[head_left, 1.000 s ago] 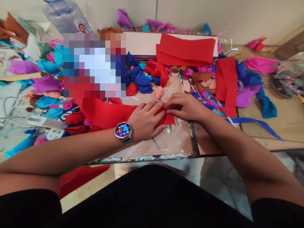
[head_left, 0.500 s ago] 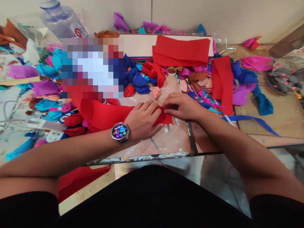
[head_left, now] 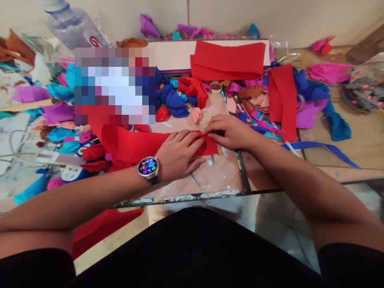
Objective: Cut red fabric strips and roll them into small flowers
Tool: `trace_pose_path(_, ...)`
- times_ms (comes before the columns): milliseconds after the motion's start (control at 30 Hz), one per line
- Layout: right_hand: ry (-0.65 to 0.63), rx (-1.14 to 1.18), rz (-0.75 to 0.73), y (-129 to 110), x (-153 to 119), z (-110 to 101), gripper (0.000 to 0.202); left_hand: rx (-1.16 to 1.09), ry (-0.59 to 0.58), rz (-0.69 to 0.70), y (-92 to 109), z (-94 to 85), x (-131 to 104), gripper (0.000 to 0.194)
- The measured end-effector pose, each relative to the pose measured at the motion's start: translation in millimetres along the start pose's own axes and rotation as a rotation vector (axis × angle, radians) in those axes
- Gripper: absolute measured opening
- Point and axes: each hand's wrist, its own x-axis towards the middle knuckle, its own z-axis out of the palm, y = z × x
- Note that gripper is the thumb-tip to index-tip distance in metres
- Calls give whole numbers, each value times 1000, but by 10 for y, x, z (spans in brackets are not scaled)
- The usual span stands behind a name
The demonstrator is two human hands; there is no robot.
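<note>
A long strip of red crepe paper [head_left: 135,146] lies across the table in front of me, curling up at its left part. My left hand [head_left: 178,156], with a watch on the wrist, rests on the strip near its right end, fingers stretched out and pressing it down. The thumb is spread toward me. At the strip's far edge, my right hand [head_left: 229,130] pinches a raised fold of the red paper between thumb and fingers. A small pink crumpled paper bud [head_left: 196,115] sits just beyond both hands.
A white box [head_left: 171,56] at the back bears folded red paper [head_left: 228,60]. A large plastic bottle [head_left: 73,24] stands at back left. Coloured paper blooms crowd the left and middle; a tape roll [head_left: 216,87] and blue strip [head_left: 327,149] lie to the right.
My left hand has shifted slightly left and its thumb has moved away from the strip, so more of the red end shows. My right hand still pinches the far edge.
</note>
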Motion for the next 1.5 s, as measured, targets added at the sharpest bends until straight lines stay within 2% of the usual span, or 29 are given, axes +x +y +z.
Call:
trace_pose_path(433, 0, -7, -9, -14, 0, -11, 18, -39, 16, 2, -37, 34, -19, 57)
trace_pose_path(867, -10, 13, 43, -30, 12, 13, 16, 14, 8, 7, -29, 39, -24, 59)
trace_pose_path(1500, 9, 15, 27, -19, 15, 41, 16, -1, 9, 9, -30, 46, -34, 60)
